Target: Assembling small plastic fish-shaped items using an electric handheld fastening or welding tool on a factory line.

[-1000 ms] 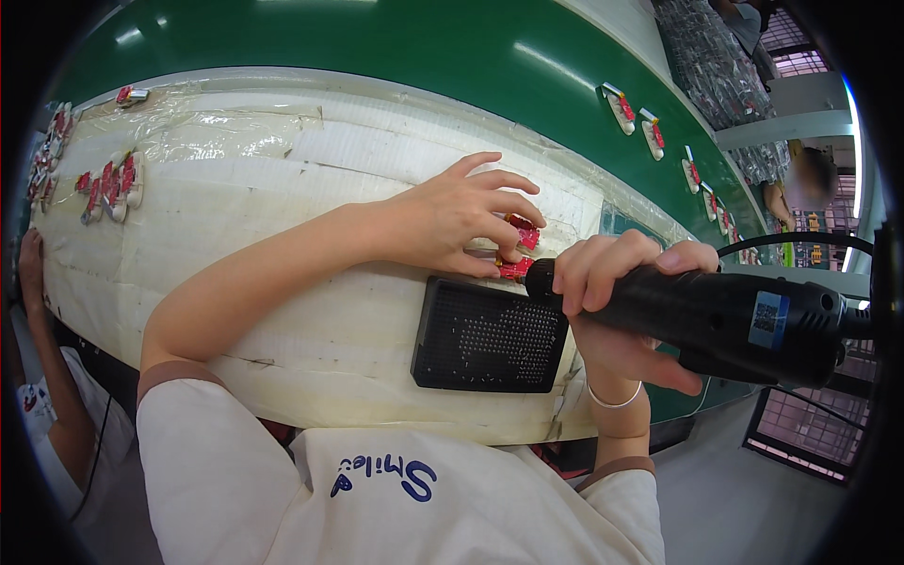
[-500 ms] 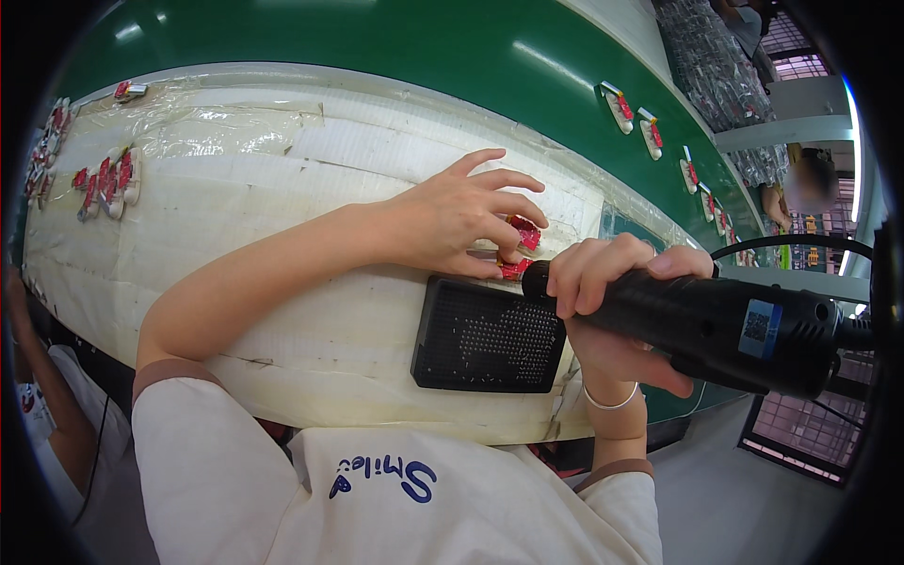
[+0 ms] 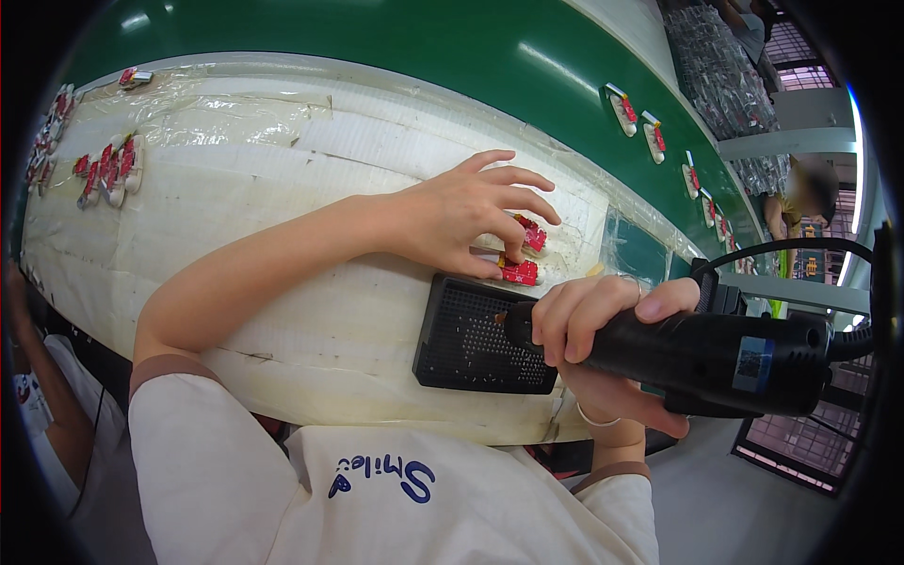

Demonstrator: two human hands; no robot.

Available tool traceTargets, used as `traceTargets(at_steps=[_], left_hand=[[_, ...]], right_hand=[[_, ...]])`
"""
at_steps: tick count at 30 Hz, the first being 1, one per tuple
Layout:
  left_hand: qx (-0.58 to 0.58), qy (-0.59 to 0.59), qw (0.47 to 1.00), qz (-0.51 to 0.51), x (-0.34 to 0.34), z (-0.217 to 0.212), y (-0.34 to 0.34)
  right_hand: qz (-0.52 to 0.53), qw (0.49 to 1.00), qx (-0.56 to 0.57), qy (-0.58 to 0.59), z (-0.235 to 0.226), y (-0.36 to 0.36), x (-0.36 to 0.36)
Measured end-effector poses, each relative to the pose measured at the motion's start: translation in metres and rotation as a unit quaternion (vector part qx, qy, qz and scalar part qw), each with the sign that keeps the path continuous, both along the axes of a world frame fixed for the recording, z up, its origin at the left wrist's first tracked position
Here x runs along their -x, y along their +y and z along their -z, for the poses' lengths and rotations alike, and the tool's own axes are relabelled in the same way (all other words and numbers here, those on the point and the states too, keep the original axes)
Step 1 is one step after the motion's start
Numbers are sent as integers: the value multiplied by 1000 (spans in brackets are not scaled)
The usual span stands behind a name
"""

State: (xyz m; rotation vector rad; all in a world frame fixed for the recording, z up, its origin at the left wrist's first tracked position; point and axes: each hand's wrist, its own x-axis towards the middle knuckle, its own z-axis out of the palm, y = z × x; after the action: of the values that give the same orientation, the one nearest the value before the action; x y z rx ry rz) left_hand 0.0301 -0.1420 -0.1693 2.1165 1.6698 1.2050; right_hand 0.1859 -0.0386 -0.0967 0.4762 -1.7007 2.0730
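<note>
My left hand [image 3: 461, 212] reaches over the work surface, with thumb and index finger pinched on a small red part [image 3: 520, 272] just beyond the tray. A second red part [image 3: 534, 235] lies right behind it, partly under my fingers. My right hand [image 3: 603, 315] is wrapped round a thick black electric screwdriver [image 3: 706, 356], held nearly level. Its tip points left, over a black perforated tray [image 3: 431, 353]. Small shiny screws [image 3: 480, 336] are scattered across the tray's holes. Whether the tip touches any screw, I cannot tell.
A green conveyor belt [image 3: 452, 47] curves along the far side, carrying several red-and-white parts [image 3: 623, 111] at the right. More such parts [image 3: 113, 174] are grouped at the left. A black cable [image 3: 791, 245] arches behind the screwdriver. Another person's arm [image 3: 66, 414] shows at the left edge.
The screwdriver has moved down and left, its tip passing from beside the red part to over the tray. My left hand stays pinched on the red part, nearly still.
</note>
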Motion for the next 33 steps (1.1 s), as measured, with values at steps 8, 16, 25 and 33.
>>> traceTargets(at_steps=[8,16,25,33], left_hand=[[15,-4,1000,4,2,-2,-1],[16,-2,1000,26,5,-13,9],[69,21,997,16,-3,-23,0],[89,47,995,7,-2,-29,7]], right_hand=[[-11,1000,-23,-12,-2,4,2],[-85,994,4,64,-8,15,3],[17,991,24,131,-19,34,-1],[44,991,58,113,-7,44,11]])
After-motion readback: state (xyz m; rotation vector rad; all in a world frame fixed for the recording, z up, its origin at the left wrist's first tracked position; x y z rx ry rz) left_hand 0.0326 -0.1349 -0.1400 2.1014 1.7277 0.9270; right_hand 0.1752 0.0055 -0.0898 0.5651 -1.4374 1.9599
